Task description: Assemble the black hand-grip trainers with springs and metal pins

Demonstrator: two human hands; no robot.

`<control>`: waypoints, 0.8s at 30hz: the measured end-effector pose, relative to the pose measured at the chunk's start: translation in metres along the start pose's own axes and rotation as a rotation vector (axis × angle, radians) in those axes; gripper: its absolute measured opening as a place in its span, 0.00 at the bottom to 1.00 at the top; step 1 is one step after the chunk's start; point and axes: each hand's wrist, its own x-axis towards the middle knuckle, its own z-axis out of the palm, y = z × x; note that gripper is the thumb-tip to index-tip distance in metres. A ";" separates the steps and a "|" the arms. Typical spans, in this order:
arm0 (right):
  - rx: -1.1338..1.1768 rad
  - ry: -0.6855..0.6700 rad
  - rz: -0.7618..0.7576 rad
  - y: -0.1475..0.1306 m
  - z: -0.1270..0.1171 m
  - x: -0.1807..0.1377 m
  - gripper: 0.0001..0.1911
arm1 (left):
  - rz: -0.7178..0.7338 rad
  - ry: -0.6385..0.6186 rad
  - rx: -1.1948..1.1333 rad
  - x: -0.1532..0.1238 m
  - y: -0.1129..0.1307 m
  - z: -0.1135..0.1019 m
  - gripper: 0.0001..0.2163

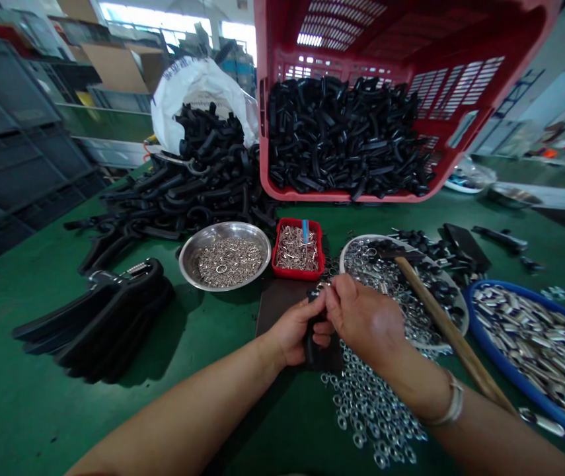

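Over the green surface (24, 410), the left hand (295, 334) is closed around a small black plastic handle part (318, 350), held upright just above a scatter of shiny steel washers (371, 410). The right hand (364, 320) has its fingers pinched together at the top of that part, though what they pinch is too small to tell. Behind the hands stand a round steel bowl of small rings (225, 256) and a little red plastic tray of metal pins (298, 248), with a wooden-handled hammer (441, 317) lying across a white dish (460, 311) to the right.
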 end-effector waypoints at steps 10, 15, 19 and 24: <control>0.431 0.218 -0.400 -0.001 -0.006 -0.016 0.19 | 0.095 -0.133 0.054 -0.012 0.024 -0.006 0.17; 0.187 0.343 -0.608 -0.010 -0.012 -0.030 0.19 | 0.089 -0.149 0.350 -0.019 0.037 -0.012 0.23; 0.018 0.400 -0.724 -0.023 -0.025 -0.032 0.16 | 0.012 -0.119 0.503 -0.025 0.048 -0.018 0.26; -0.018 0.464 -0.647 -0.029 -0.026 -0.027 0.13 | 0.057 -0.162 0.499 -0.025 0.052 -0.021 0.25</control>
